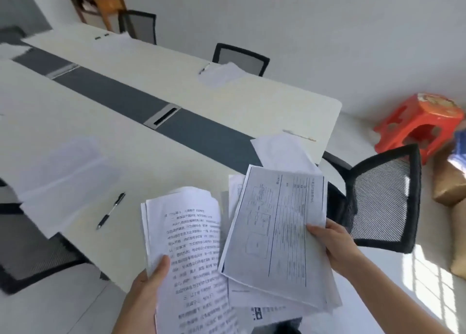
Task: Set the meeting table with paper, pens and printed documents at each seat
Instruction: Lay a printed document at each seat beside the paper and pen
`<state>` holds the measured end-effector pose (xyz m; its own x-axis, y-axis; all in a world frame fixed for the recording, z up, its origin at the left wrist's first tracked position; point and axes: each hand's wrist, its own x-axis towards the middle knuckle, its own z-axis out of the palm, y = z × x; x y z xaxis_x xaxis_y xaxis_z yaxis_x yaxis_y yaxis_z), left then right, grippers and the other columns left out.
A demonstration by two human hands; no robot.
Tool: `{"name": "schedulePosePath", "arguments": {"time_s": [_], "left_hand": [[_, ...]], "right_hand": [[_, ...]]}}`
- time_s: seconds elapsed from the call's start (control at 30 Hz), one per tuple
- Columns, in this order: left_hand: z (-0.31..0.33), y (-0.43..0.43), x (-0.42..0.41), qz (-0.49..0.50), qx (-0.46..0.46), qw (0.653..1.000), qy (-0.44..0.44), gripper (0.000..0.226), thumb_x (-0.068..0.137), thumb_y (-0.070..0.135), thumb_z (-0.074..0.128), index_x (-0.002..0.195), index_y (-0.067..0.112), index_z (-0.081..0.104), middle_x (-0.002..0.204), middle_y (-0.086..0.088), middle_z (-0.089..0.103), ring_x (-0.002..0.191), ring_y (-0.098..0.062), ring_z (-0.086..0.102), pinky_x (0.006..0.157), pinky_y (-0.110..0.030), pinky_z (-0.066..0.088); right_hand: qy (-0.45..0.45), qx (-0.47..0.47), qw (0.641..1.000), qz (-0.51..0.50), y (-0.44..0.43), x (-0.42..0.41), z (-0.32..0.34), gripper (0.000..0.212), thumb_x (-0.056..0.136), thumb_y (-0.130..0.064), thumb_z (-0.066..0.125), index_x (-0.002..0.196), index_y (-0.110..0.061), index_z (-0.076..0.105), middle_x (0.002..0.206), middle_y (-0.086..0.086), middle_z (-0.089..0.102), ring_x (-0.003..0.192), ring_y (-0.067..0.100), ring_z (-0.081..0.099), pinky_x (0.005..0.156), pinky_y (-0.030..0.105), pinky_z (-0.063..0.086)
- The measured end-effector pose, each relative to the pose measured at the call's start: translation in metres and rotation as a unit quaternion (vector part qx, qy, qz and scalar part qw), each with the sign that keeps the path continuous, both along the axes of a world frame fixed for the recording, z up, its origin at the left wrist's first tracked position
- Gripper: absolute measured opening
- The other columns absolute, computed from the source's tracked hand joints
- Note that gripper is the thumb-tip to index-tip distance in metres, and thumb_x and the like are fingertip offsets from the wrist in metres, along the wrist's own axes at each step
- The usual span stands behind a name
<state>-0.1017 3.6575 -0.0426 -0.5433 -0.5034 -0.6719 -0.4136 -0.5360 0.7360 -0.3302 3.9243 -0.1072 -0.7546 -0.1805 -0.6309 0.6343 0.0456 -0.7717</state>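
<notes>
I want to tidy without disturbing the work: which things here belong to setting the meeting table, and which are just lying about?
Belongs: text pages in the left hand, form sheet in the right hand, blank paper and pen at the near seat, table.
Lying about: red stool, brown sack, wooden stand.

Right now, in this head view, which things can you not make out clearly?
Head view only:
Print on the text pages in the left hand: motion blur.
The lower sheets under the form sheet in the right hand: covered, count unknown.
Two dark items far along the table: too small.
Thin stick near its end: blurred.
</notes>
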Motion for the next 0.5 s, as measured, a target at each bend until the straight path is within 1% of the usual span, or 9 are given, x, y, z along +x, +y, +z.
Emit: {"name": "schedulePosePath", "arguments": {"time_s": [0.07,0.13,0.17,0.23,0.3,0.33,0.4,0.43,0.5], "left_hand": [[-0.001,0.003,0.005,0.045,-0.002,0.998,-0.040,0.050,0.067,0.055,0.069,0.101,0.018,0.072,0.101,-0.011,0.075,0.100,-0.034,0.067,0.101,-0.055,0.044],[-0.005,0.007,0.010,0.089,0.008,0.994,-0.056,0.056,0.074,0.050,0.065,0.112,0.009,0.066,0.105,-0.016,0.072,0.102,-0.036,0.066,0.102,-0.055,0.042],[-0.004,0.011,0.008,0.107,-0.006,0.991,-0.076,0.052,0.081,0.046,0.063,0.112,0.005,0.064,0.102,-0.017,0.071,0.099,-0.035,0.065,0.103,-0.053,0.042],[0.000,0.021,0.000,0.135,-0.027,0.984,-0.110,0.037,0.091,0.038,0.057,0.104,0.004,0.063,0.088,-0.013,0.068,0.089,-0.031,0.062,0.101,-0.046,0.043],[0.009,0.032,-0.012,0.155,-0.036,0.980,-0.120,0.029,0.093,0.037,0.055,0.092,0.009,0.064,0.082,-0.008,0.067,0.081,-0.026,0.061,0.095,-0.041,0.044],[0.010,0.037,-0.015,0.164,-0.031,0.979,-0.117,0.028,0.092,0.038,0.056,0.093,0.012,0.065,0.085,-0.009,0.069,0.083,-0.027,0.064,0.096,-0.042,0.044],[0.005,0.049,-0.021,0.196,-0.006,0.974,-0.110,0.034,0.088,0.043,0.059,0.104,0.013,0.067,0.099,-0.014,0.074,0.095,-0.034,0.068,0.099,-0.051,0.046],[0.005,0.056,-0.023,0.211,-0.003,0.972,-0.108,0.036,0.087,0.043,0.060,0.107,0.014,0.066,0.103,-0.015,0.074,0.098,-0.036,0.068,0.099,-0.055,0.046],[0.001,0.066,-0.025,0.230,-0.005,0.968,-0.106,0.038,0.087,0.043,0.060,0.110,0.013,0.066,0.104,-0.015,0.074,0.099,-0.037,0.068,0.099,-0.056,0.046]], "right_hand": [[0.002,0.021,0.999,0.051,-0.022,-0.027,-0.016,0.018,0.093,-0.001,0.058,0.110,-0.001,0.064,0.104,0.021,0.072,0.094,0.042,0.070,0.082,0.057,0.057],[0.016,0.044,0.994,0.099,-0.044,-0.053,-0.034,0.019,0.092,-0.002,0.060,0.110,0.000,0.065,0.103,0.020,0.072,0.089,0.039,0.071,0.080,0.051,0.058],[0.019,0.056,0.992,0.115,-0.054,-0.066,-0.042,0.019,0.091,-0.001,0.061,0.110,0.001,0.065,0.103,0.020,0.072,0.087,0.038,0.071,0.079,0.048,0.058],[0.022,0.066,0.988,0.140,-0.074,-0.092,-0.056,0.017,0.090,0.000,0.061,0.106,0.000,0.065,0.101,0.019,0.071,0.086,0.036,0.069,0.080,0.046,0.057],[0.030,0.093,0.981,0.165,-0.092,-0.114,-0.067,0.015,0.089,0.001,0.061,0.102,-0.005,0.065,0.097,0.016,0.070,0.090,0.036,0.067,0.087,0.049,0.056],[0.037,0.109,0.979,0.168,-0.099,-0.122,-0.074,0.016,0.088,0.002,0.060,0.102,-0.006,0.065,0.095,0.015,0.068,0.090,0.035,0.066,0.090,0.049,0.055],[0.044,0.142,0.970,0.191,-0.112,-0.138,-0.090,0.019,0.088,0.004,0.056,0.101,-0.006,0.064,0.088,0.011,0.065,0.087,0.032,0.061,0.088,0.045,0.054],[0.048,0.165,0.964,0.205,-0.117,-0.144,-0.098,0.020,0.087,0.004,0.053,0.101,-0.006,0.065,0.088,0.011,0.064,0.086,0.032,0.060,0.086,0.044,0.054],[0.051,0.204,0.950,0.230,-0.123,-0.154,-0.113,0.022,0.085,0.001,0.050,0.099,-0.006,0.065,0.095,0.014,0.067,0.087,0.034,0.061,0.086,0.046,0.056]]}}
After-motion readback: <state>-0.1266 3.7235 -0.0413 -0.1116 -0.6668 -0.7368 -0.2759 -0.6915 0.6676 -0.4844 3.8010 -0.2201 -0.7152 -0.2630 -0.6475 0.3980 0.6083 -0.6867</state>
